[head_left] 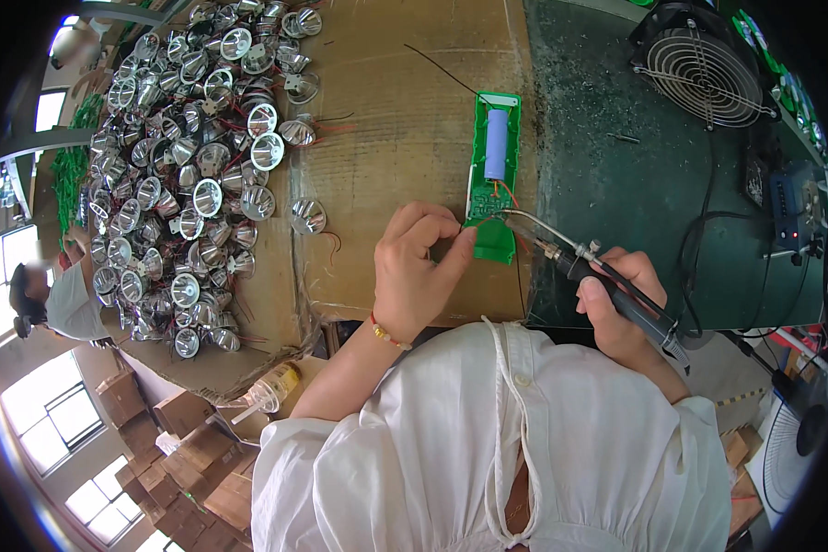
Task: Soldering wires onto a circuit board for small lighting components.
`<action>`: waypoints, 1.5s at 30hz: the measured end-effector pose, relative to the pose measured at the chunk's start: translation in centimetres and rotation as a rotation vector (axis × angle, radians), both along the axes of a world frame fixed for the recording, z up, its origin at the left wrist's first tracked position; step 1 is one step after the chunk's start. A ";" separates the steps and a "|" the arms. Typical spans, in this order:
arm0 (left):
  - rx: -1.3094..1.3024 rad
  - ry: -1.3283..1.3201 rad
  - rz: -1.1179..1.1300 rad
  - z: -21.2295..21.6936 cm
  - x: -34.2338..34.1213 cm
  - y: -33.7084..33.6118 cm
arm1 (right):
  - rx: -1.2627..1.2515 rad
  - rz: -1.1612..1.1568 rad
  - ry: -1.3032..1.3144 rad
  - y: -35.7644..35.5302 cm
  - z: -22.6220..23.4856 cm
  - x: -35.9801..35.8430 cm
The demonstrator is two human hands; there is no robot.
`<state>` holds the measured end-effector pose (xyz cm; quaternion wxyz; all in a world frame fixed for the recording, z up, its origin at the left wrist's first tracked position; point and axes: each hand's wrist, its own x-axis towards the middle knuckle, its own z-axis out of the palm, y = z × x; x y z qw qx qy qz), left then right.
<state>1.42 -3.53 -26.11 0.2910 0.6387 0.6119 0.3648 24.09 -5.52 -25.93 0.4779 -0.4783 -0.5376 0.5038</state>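
Observation:
A green plastic housing (511,129) lies open on the cardboard, holding a lilac cylindrical battery (496,147) and a small green circuit board (488,204). Thin red and black wires run from it. At the board's lower left, my left hand (419,262) pinches a thin wire between thumb and forefinger. My right hand (624,299) grips a soldering iron (630,304) that has a thin curved metal tube fixed along it. The tube's end reaches the circuit board from the right. Whether the iron's own tip touches the board, I cannot tell.
Many shiny reflector cups (193,221) with wires are heaped at the left; one single reflector cup (308,217) sits apart. A fan with a wire guard (704,78) stands far right, above a blue control box (796,212). Black cables cross the green mat (598,184). Another person (74,294) is at far left.

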 end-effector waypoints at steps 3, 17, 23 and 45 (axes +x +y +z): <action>-0.003 -0.018 0.016 -0.2 0.1 0.0 | -0.018 -0.003 -0.014 0.0 -0.1 -0.1; -0.006 -0.056 0.034 -0.3 0.3 0.1 | -0.002 0.003 0.012 -0.3 0.1 0.3; -0.024 -0.054 0.039 0.0 0.4 0.1 | -0.006 0.017 0.015 -0.2 0.1 0.3; -0.145 0.032 -0.160 1.3 0.0 2.0 | -0.036 -0.035 0.068 0.6 0.2 -0.7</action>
